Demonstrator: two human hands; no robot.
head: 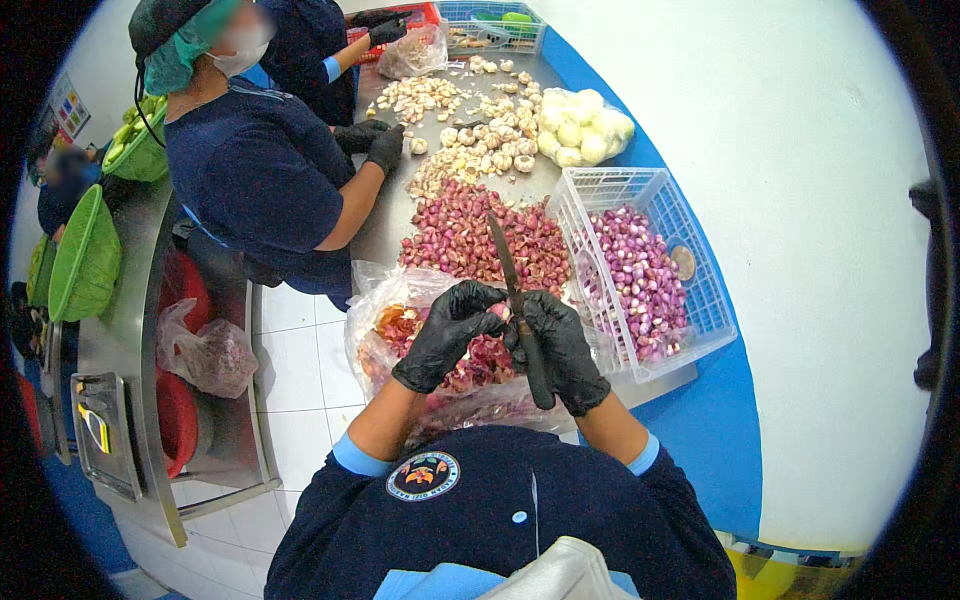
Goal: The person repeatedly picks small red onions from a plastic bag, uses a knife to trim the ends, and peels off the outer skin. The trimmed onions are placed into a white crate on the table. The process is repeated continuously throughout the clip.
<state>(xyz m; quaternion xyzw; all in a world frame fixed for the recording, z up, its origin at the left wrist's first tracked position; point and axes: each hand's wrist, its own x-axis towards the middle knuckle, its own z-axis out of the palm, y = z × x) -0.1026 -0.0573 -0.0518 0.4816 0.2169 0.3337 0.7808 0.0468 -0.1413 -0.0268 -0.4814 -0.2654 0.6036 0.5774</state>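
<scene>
My left hand [459, 330], in a black glove, pinches a small shallot [498, 310] between thumb and fingers. My right hand [561, 345], gloved the same way, grips a knife [505, 251] whose blade points away from me and whose dark handle hangs below the palm. The blade's lower end is right beside the shallot; whether it touches cannot be made out. Beneath both hands lies a clear plastic bag [373, 289] with reddish shallot skins [480, 364] inside. Just beyond is a heap of unpeeled shallots [472, 232]. To the right, a clear plastic crate [645, 367] holds peeled purple shallots [637, 277].
Garlic bulbs [499, 139] and loose cloves [420, 96] cover the steel table [379, 225] further off. A bag of peeled onions [581, 131] sits by the wall. Co-workers [255, 165] stand along the left side. A second steel table [127, 330] carries green baskets [86, 255].
</scene>
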